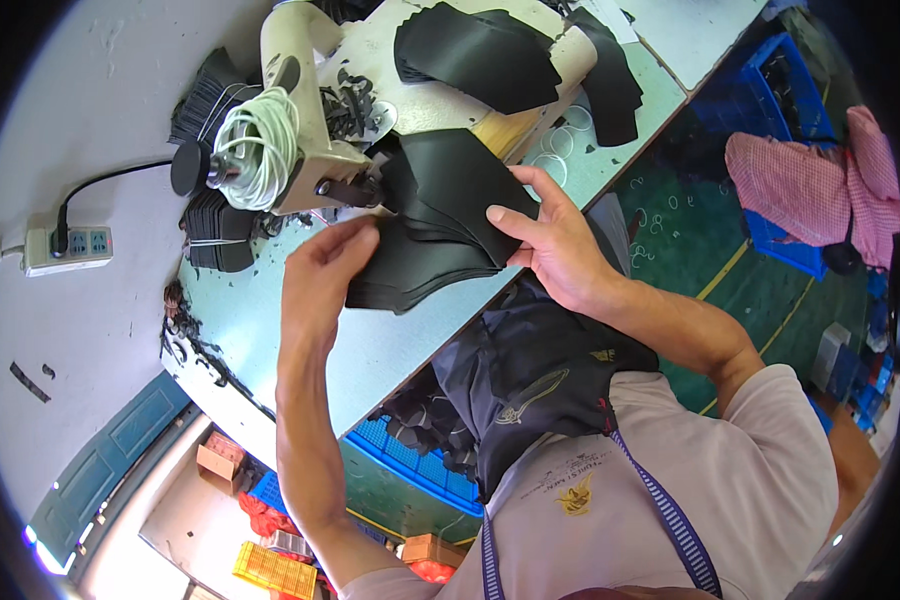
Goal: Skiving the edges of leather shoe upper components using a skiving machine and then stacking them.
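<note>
A fanned stack of flat black cut pieces [445,215] is between my hands, over the light table beside a cream machine [315,165]. My left hand [318,275] is closed on its left edge, thumb and fingers pinched together. At the other side my right hand [565,245] grips the stack's right edge, with the thumb on top and fingers partly hidden. The stack's upper left part lies close to the machine's head; I cannot tell whether they touch. Loops of pale cord [257,135] hang on the machine's front.
More black pieces [480,60] lie on the machine's bed. Banded bundles [218,232] and black scraps [205,345] lie along the wall, near a power socket [70,250]. Pale rings [560,145] lie on the table [270,305]. Blue crates [785,90] stand at right.
</note>
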`<state>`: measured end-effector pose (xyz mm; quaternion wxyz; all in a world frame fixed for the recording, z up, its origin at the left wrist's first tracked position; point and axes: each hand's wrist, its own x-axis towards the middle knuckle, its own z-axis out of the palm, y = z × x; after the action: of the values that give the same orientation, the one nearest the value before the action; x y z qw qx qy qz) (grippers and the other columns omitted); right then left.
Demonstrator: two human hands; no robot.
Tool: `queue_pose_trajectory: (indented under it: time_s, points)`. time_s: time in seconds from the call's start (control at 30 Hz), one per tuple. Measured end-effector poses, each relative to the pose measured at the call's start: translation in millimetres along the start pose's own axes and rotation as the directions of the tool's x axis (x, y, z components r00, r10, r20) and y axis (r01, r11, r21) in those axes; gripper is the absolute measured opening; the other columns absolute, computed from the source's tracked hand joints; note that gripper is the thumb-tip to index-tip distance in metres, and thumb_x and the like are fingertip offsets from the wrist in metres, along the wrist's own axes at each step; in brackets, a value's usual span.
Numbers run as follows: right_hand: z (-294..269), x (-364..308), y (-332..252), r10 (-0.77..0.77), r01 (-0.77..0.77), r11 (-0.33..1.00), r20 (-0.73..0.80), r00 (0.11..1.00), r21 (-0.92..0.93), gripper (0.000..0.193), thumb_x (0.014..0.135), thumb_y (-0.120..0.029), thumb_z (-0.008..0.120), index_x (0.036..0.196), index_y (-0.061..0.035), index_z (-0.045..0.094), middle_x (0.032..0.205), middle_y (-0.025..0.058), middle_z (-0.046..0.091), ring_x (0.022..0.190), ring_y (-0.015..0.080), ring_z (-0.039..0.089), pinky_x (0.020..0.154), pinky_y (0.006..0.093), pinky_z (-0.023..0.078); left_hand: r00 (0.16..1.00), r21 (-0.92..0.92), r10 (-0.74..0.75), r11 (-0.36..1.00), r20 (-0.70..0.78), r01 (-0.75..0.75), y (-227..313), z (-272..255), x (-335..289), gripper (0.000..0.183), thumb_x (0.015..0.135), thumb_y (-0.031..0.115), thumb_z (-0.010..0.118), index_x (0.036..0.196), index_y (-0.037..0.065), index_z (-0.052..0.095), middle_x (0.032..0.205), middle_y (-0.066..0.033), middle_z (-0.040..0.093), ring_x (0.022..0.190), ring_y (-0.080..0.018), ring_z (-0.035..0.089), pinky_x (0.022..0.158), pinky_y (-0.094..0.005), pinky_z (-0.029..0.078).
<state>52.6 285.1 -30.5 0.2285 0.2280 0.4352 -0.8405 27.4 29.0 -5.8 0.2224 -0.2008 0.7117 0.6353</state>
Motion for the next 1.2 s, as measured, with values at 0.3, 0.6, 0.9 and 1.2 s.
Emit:
queue_pose_trajectory:
  time_s: [0.3, 0.6, 0.9, 1.2]
  points:
    - [9.9, -1.2, 4.3, 0.022, -0.021, 0.999, 0.023, 0.999, -0.035, 0.041, 0.094, -0.011, 0.067, 0.128, -0.0104, 0.046, 0.113, 0.0074, 0.063, 0.095, 0.0149, 0.067, 0.073, 0.0318, 0.058, 0.989, 0.366, -0.016, 0.928, -0.149, 0.071, 4.9, -4.4, -2.4, 0.032, 0.085, 0.022, 0.077, 0.101, -0.005, 0.073, 0.084, -0.0106, 0.074, 0.074, -0.0136, 0.065, 0.071, -0.0268, 0.051]
    - [2.7, -0.4, -4.6, 0.021, -0.021, 1.0, 0.022, 1.0, -0.014, 0.042, 0.093, -0.007, 0.066, 0.129, -0.0088, 0.044, 0.111, 0.0086, 0.065, 0.095, 0.0157, 0.068, 0.077, 0.0336, 0.059, 0.996, 0.162, 0.003, 0.987, -0.085, 0.011, -2.0, 0.3, -2.9, 0.034, 0.088, 0.02, 0.075, 0.107, -0.008, 0.072, 0.087, -0.0083, 0.073, 0.076, -0.0144, 0.065, 0.074, -0.0266, 0.051]
    - [4.1, 5.3, -8.3, -0.054, 0.054, 0.999, -0.011, 0.998, 0.001, 0.043, 0.094, -0.008, 0.065, 0.13, -0.0083, 0.042, 0.114, 0.0108, 0.063, 0.097, 0.0172, 0.068, 0.08, 0.0351, 0.06, 0.991, 0.31, 0.063, 0.95, -0.12, -0.023, 15.4, 10.1, 4.6, 0.033, 0.084, 0.02, 0.077, 0.104, -0.006, 0.073, 0.089, -0.01, 0.075, 0.077, -0.0125, 0.066, 0.072, -0.0244, 0.049]
    - [1.0, 4.0, -5.8, -0.059, 0.059, 0.997, -0.005, 0.998, 0.041, 0.044, 0.093, -0.008, 0.066, 0.129, -0.0096, 0.041, 0.111, 0.0085, 0.064, 0.096, 0.0145, 0.067, 0.075, 0.0316, 0.058, 0.99, 0.381, 0.002, 0.923, -0.138, 0.051, 10.1, 10.1, 8.9, 0.035, 0.085, 0.021, 0.075, 0.105, -0.008, 0.072, 0.089, -0.0113, 0.074, 0.078, -0.0137, 0.067, 0.074, -0.0262, 0.051]
